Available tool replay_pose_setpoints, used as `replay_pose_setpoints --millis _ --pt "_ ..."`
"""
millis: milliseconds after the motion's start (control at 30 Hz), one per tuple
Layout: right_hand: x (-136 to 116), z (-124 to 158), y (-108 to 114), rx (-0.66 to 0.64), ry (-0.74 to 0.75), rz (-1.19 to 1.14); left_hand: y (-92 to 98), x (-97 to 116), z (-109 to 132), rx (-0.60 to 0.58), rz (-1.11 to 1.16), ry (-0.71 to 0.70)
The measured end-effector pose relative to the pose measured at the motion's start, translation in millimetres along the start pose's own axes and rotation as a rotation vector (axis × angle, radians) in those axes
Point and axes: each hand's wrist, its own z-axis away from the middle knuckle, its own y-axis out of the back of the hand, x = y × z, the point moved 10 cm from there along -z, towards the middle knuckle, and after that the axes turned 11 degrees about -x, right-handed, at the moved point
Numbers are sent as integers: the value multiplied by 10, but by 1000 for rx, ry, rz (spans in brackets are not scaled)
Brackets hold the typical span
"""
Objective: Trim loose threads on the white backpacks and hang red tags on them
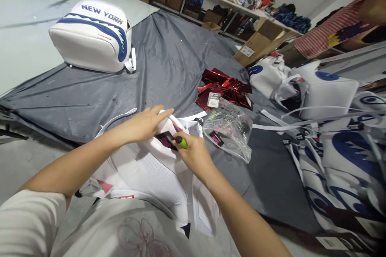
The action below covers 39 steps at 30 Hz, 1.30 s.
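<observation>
Here, the white bag (171,164) shows a finely dotted panel (153,168).

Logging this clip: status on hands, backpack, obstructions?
Left hand at white backpack; right hand gripping green-and-black item. Backpack's top partly hidden by hands. Plastic bag alongside, not blocking.

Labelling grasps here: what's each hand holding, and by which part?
Right hand: green tool, by its green part. Left hand: at the upper edge of the bag; can't tell if gripping.
</observation>
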Motion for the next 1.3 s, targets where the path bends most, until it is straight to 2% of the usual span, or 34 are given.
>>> replay_pose_setpoints --millis 100,167,267,367,467,567,667,733,800,900,1000,1033,1067,1167,1233,1300 --pt "-13 1 -111 -169 -46 40 15 -181 208 36 362 -67" --pt "-102 -22 -200 -280 -49 91 -32 -330 354 80 469 -34" --pt "-268 -90 -389 -444 -36 258 -131 -370 503 119 405 -36" --pt "-397 -134 -510 -524 -19 472 -189 -349 525 143 353 -51" --pt "-449 -120 -499 -532 -56 612 -187 -380 486 170 360 -42" --pt "-543 -166 -395 -435 -69 617 -184 -399 468 178 373 -52" --pt "-724 -325 -385 -360 50 473 -199 -436 473 183 367 -34" --pt "-795 -423 -429 -374 126 419 -205 -469 472 196 359 -12" --pt "-798 -429 -462 -405 160 476 -205 -482 466 203 344 1" --pt "-578 -220 -421 -477 49 648 -198 -473 464 207 316 1" --pt "-228 149 -209 -543 -116 704 -201 -506 481 216 320 19" --pt "-128 267 -100 -529 -149 686 -205 -541 491 223 328 40" --pt "-27 376 35 -477 -184 657 -214 -587 501 228 336 70" --pt "378 741 444 -178 -322 451 -274 -748 513 195 335 194" --pt "766 1061 410 -89 -424 204 -291 -794 529 151 288 271" --pt "1069 1375 119 -105 -460 -55 -215 -696 581 152 219 294"
